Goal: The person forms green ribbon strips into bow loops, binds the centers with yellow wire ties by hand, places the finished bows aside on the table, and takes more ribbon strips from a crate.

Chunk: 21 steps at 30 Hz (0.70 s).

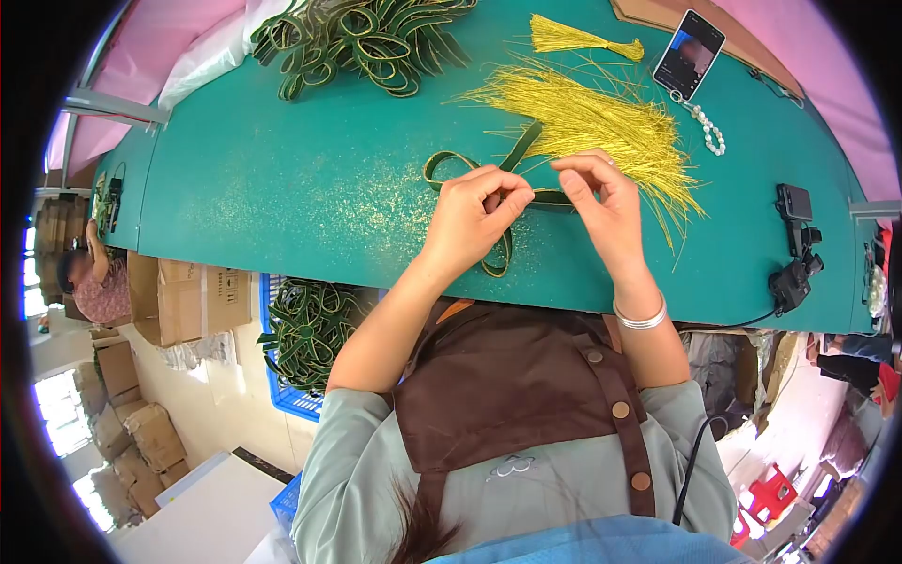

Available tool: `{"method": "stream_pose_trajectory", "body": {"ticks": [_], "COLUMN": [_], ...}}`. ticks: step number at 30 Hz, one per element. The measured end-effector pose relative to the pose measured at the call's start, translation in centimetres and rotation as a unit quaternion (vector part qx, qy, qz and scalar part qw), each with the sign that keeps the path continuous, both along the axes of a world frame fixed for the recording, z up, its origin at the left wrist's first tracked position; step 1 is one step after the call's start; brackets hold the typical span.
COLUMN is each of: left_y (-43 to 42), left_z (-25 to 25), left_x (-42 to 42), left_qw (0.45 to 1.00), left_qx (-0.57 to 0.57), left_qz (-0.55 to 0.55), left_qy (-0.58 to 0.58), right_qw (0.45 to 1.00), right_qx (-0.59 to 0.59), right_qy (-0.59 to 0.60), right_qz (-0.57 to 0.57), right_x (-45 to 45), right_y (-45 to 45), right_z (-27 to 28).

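A dark green ribbon bow with gold edges (505, 254) is pinched at its middle by my left hand (476, 214), whose thumb and forefinger are pressed together. Its loops and tails stick out around the fingers. Just right of it is my right hand (603, 202), thumb and fingertips curved toward each other near a ribbon tail; a thin strand seems to run between the hands, too fine to make out fully. Beyond the hands lies a loose spread of gold wire strands (601, 117), with a tied gold bundle (583, 38) behind it.
Green ribbon bows (362, 42) are heaped at the table's back left. Gold glitter dusts the green table (216, 113). A phone (690, 54) with a bead strap stands back right; black devices (794, 244) sit at right. A blue basket (299, 402) holds more bows. Another person (101, 287) is far left.
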<state>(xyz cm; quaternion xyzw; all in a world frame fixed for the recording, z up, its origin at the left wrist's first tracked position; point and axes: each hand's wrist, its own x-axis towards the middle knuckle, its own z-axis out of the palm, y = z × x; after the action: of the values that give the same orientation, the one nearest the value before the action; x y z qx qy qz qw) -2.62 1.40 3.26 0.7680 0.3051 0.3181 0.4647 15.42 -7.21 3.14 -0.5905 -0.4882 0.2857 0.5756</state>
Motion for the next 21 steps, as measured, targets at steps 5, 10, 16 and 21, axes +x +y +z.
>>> {"method": "stream_pose_trajectory", "body": {"ticks": [5, 10, 16, 21], "left_y": [-0.1, -0.1, -0.1, -0.1], "left_z": [0.2, 0.0, -0.2, -0.2], "left_x": [0.1, -0.3, -0.2, -0.3], "left_qw": [1.0, 1.0, 1.0, 1.0], "left_qx": [0.02, 0.007, 0.016, 0.017], "left_qz": [-0.007, -0.002, -0.006, -0.01], "left_qy": [0.013, 0.007, 0.009, 0.014], "right_qw": [0.998, 0.999, 0.999, 0.997], "right_qx": [-0.011, -0.016, 0.012, 0.016], "right_qy": [-0.043, -0.023, -0.051, -0.069], "right_qz": [0.044, 0.022, 0.015, 0.015], "right_x": [-1.1, -1.3, -1.7, -1.6], "right_y": [0.3, 0.4, 0.2, 0.5], "right_z": [-0.3, -0.8, -0.3, -0.8]}}
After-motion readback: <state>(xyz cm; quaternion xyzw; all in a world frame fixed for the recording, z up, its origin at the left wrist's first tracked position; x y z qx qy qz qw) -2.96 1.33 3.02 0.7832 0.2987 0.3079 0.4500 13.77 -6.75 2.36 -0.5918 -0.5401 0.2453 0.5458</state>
